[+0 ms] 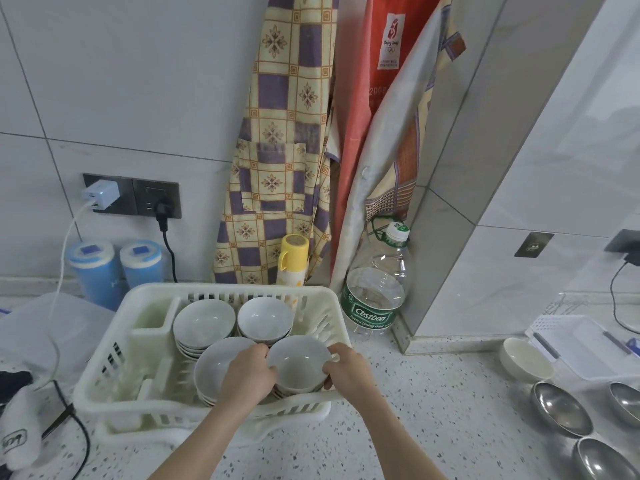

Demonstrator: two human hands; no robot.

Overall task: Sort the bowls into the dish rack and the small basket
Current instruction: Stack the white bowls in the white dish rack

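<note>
Both hands were wrapped around a white bowl [298, 363] in the near right corner of the dish rack [104, 368]: the left hand [250, 374] was curled on its left rim, the right hand [348, 367] on its right rim. Three more stacks of bowls [204, 323] were held in the rack. To the far right, a small basket [575, 344] was set on the counter [433, 410], with a cream bowl [526, 360] just beside it and steel bowls [561, 408] nearer.

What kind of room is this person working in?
Most likely a home kitchen: a white dish rack filled with stacked bowls sits on a speckled counter, aprons hang on the tiled wall, and metal bowls lie nearby.
</note>
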